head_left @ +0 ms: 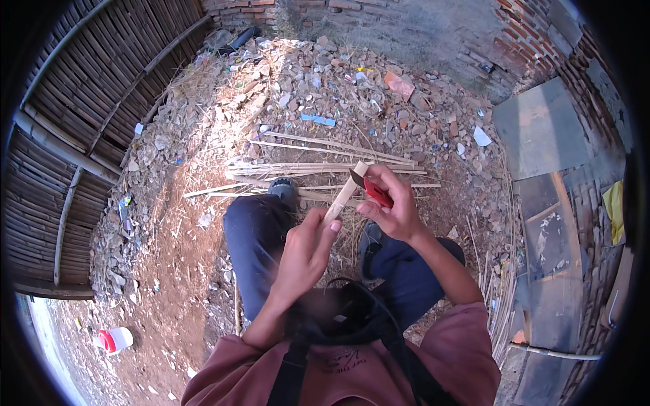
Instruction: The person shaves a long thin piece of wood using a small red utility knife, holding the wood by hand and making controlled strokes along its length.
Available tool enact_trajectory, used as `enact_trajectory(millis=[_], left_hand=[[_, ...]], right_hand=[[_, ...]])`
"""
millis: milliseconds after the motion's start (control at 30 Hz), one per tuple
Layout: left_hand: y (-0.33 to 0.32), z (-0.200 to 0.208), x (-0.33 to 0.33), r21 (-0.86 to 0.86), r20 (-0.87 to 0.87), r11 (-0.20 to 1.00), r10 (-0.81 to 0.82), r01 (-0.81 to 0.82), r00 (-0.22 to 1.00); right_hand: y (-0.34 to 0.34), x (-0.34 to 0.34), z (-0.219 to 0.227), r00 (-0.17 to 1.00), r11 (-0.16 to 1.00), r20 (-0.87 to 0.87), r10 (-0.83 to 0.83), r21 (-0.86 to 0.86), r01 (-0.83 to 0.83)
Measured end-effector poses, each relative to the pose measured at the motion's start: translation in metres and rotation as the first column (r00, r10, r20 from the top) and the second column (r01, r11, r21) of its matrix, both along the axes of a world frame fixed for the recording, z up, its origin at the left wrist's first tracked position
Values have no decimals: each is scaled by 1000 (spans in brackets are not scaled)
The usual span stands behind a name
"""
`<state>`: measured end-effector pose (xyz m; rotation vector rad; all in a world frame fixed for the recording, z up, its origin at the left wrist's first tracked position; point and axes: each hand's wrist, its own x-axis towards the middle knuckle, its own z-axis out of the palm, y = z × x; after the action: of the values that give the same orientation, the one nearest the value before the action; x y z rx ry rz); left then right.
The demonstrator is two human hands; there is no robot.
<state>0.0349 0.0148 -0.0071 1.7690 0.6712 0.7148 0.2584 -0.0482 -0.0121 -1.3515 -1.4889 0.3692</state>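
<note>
The left hand grips the lower end of a pale wooden strip, which slants up and away from the body, above the ground and between the knees. The right hand is closed around a red-handled knife, its dark blade lying across the strip near the upper end; whether the edge bites into the wood cannot be told.

The step looks like cutting or shaving. To do it well, the left fingers should stay low on the strip, clear of the blade's path, with strokes running toward the far tip, away from hand and legs. A shallow blade angle and light, even pressure should suit wood this thin. More strips lie on the ground beyond the feet.
</note>
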Motion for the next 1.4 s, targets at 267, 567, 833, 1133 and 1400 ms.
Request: enact_trajectory(millis=[267, 567, 833, 1133, 1400], left_hand=[[0, -2, -8, -162, -32, 977, -144, 137, 989], [15, -51, -130, -439, -261, 829, -486, 346, 834], [19, -46, -152, -304, -174, 896, -387, 324, 905], [26, -41, -141, -208, -358, 966, -223, 155, 907], [15, -43, -109, -442, -176, 896, -142, 51, 974]], right_hand=[[13, 3, 10, 820, 965, -562, 107, -141, -223], [14, 32, 39, 662, 989, -746, -70, -137, -50], [41, 129, 126, 633, 964, -774, -29, 146, 223], [34, 233, 151, 661, 940, -744, 93, 285, 189], [17, 134, 75, 685, 813, -679, -262, 228, 537]])
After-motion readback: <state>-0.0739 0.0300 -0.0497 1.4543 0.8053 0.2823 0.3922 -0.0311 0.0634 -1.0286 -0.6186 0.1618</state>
